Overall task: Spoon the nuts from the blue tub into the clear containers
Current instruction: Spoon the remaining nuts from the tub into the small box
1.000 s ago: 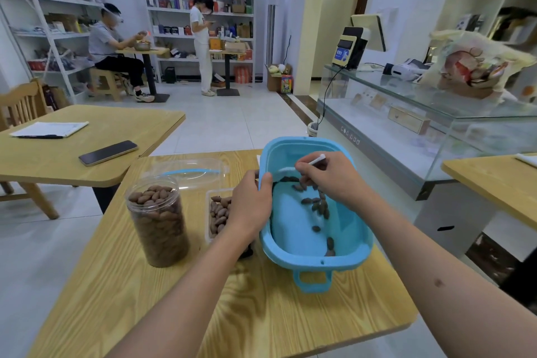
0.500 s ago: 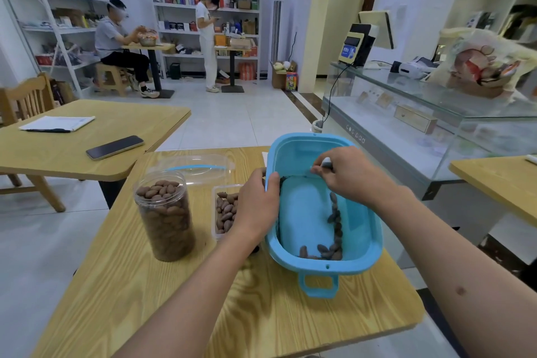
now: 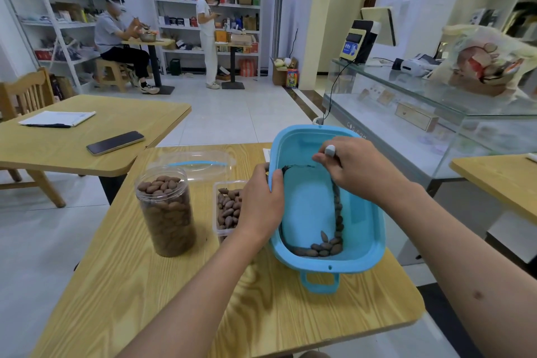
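Your left hand (image 3: 263,206) gripped the tilted tub's (image 3: 369,229) rim; your right hand (image 3: 353,171) held the spoon (image 3: 330,150): scoop the near-corner nuts (image 3: 322,247).

I read this as a small retail shop. White shelving (image 3: 207,3) along the back wall carries boxed goods. On my right stands a glass display case (image 3: 436,125) with a payment terminal (image 3: 359,42) on top. Wooden tables (image 3: 96,136) and tiled floor (image 3: 232,113) fill the middle.
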